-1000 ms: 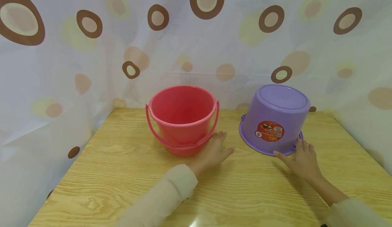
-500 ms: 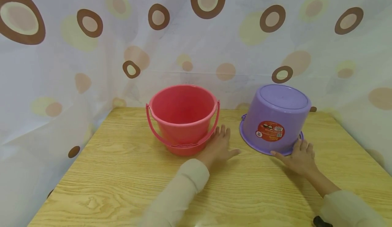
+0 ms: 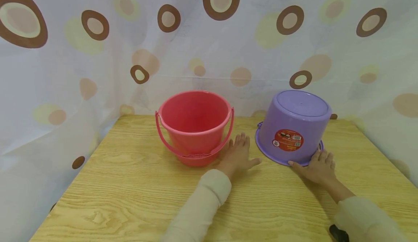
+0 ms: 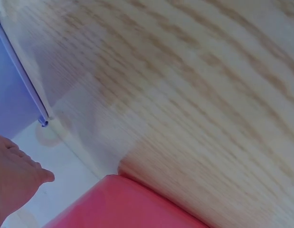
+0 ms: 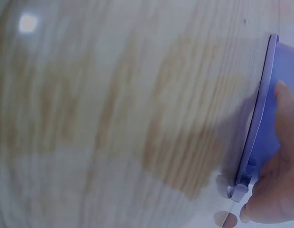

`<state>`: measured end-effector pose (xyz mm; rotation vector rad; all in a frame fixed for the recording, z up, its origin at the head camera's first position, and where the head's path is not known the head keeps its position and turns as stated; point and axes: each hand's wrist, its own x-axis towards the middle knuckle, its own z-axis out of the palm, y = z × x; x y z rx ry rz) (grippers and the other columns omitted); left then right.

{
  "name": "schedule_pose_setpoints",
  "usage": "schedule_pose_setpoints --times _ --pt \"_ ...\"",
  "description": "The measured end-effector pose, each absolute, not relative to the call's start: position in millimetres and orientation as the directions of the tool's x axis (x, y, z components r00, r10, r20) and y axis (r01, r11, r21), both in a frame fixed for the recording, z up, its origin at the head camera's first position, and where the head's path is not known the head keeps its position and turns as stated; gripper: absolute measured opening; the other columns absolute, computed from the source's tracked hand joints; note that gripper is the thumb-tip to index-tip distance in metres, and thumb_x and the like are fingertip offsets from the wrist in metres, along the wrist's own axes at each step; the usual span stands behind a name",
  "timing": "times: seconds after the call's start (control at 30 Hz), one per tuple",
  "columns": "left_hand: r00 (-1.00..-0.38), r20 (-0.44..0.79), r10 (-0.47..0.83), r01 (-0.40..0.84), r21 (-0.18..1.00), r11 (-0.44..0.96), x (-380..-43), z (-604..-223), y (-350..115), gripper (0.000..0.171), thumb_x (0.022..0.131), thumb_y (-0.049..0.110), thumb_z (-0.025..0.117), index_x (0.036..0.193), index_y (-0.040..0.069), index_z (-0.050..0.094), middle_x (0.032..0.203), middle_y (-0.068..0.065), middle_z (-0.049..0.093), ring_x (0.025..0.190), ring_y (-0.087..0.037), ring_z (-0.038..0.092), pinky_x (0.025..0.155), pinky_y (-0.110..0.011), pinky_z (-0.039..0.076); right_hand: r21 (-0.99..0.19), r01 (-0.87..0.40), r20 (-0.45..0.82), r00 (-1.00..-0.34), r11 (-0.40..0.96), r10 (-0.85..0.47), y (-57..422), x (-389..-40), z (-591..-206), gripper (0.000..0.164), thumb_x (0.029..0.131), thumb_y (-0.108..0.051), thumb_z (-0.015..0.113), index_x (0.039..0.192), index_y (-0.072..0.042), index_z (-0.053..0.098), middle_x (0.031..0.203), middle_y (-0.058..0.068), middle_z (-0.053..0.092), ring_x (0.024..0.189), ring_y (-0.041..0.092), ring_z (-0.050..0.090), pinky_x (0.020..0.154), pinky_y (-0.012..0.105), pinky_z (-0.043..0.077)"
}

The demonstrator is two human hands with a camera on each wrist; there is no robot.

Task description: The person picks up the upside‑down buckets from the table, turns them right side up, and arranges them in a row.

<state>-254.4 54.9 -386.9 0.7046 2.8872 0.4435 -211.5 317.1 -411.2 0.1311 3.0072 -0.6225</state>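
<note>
A purple bucket (image 3: 294,129) stands upside down at the right of the table, a red sticker on its side. My right hand (image 3: 315,169) is at its near rim, thumb and fingers spread along the edge; the right wrist view also shows the hand (image 5: 279,166) right against the purple bucket (image 5: 270,123). Upright beside it on the left is a red bucket (image 3: 196,136), its handle hanging down in front. Between the buckets my left hand (image 3: 238,156) reaches forward with straight, spread fingers, holding nothing, close to the red bucket's right side.
The wood-grain table (image 3: 130,191) lies beneath everything. A white curtain (image 3: 183,53) with brown and yellow spots hangs behind and at both sides. Near the right sleeve, a small black object (image 3: 338,233) shows at the bottom.
My left hand has moved to the right, away from the red bucket and toward the purple one. The right hand has shifted slightly left along the rim; both buckets stay put.
</note>
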Motion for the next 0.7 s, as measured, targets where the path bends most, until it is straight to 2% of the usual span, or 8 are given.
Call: schedule_pose_setpoints --times 0.3,0.7 --pt "-0.870 -0.072 0.487 0.454 0.265 0.851 -253.6 -399.2 59.5 0.084 0.090 0.059 0.043 0.149 0.007 0.014 0.157 -0.010 0.007 0.146 -0.025 0.007 0.118 -0.043 0.012 -0.379 0.137 -0.134 -0.987 0.915 0.092 317.0 -212.1 -411.3 0.118 0.084 -0.062 0.049 0.131 0.028 -0.013 0.135 0.051 -0.014 0.125 0.066 -0.015 0.101 0.073 -0.001" --pt "-0.864 -0.109 0.492 0.446 0.289 0.847 -249.0 -398.7 72.6 0.085 0.090 0.057 0.045 0.150 0.008 0.010 0.157 -0.009 0.006 0.146 -0.023 0.004 0.119 -0.041 0.007 -0.371 0.150 -0.208 -0.975 0.916 0.076 320.4 -215.7 -409.6 0.124 0.081 -0.067 0.048 0.129 0.029 -0.015 0.133 0.052 -0.019 0.124 0.067 -0.016 0.101 0.073 -0.003"
